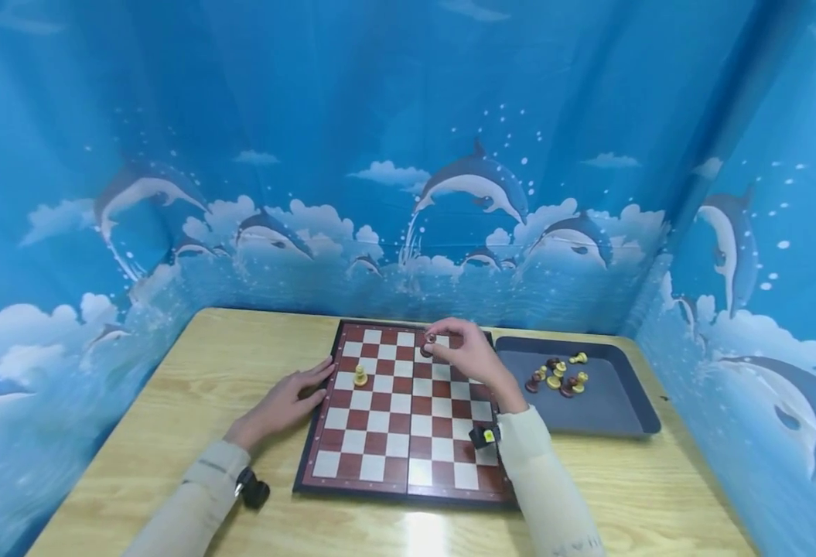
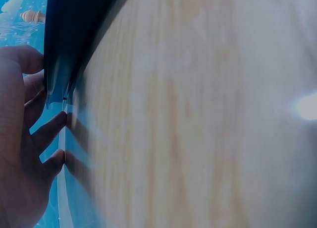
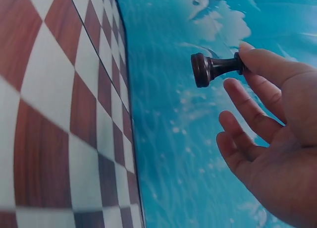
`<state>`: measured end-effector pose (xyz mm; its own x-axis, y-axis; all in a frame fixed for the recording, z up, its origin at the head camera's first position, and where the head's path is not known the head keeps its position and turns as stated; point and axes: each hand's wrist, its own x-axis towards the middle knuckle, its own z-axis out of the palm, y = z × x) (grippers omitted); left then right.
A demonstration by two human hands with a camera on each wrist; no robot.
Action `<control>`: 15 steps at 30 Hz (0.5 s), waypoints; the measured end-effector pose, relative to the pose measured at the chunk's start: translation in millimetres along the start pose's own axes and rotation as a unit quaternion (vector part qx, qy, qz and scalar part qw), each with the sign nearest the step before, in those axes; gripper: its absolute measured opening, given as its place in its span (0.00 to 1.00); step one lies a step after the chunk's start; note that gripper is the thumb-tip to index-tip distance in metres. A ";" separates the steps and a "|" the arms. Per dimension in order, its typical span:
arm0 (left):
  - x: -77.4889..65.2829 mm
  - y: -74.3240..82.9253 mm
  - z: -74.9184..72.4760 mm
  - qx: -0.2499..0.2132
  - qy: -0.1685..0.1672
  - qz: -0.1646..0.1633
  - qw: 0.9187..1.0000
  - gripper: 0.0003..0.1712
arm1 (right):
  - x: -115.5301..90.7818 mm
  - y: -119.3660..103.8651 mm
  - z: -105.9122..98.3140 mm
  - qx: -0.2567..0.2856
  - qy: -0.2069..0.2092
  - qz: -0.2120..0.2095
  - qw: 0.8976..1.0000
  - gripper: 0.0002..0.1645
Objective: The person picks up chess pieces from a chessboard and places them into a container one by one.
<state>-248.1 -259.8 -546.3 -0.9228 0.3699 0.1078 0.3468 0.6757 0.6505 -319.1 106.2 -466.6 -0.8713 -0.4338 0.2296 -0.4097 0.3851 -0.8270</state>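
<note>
A chessboard (image 1: 378,422) with red-brown and white squares lies on the table. Over its far side, my right hand (image 1: 473,357) pinches a dark brown chess piece (image 3: 218,67) between thumb and fingertips. The piece's base points at the board with a gap below it, as the right wrist view shows; fingers hide its top, so I cannot tell its kind. At the board's left edge, my left hand (image 1: 285,404) rests with extended fingers, some touching the rim (image 2: 52,74). One pale yellow chess piece (image 1: 360,377) stands upright on the board's left part.
Right of the board is a dark grey tray (image 1: 606,414) with several dark and yellow chess pieces (image 1: 557,375) clustered inside, some lying down. The wooden table (image 1: 254,340) is backed by a blue dolphin-print curtain (image 1: 352,232), which also hangs at both sides.
</note>
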 end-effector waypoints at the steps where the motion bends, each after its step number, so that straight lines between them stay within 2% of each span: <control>1: -0.4 -0.3 0.2 0.000 0.001 0.002 1.000 0.31 | -4.1 0.1 -2.9 -0.005 0.004 0.001 1.000 0.12; 8: -2.9 -1.8 2.5 -0.008 -0.005 -0.003 1.000 0.31 | -28.9 1.8 -26.7 -0.039 0.029 0.016 0.999 0.12; 15: 0.5 -0.2 1.6 -0.006 -0.007 -0.016 1.000 0.31 | -44.3 8.6 -45.8 -0.041 0.065 0.034 0.996 0.14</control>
<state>-248.4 -258.7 -547.6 -0.9307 0.3575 0.0772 0.3160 0.6796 0.6620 -296.4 166.1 -460.4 -0.9236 -0.2966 0.2430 -0.3639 0.4780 -0.7995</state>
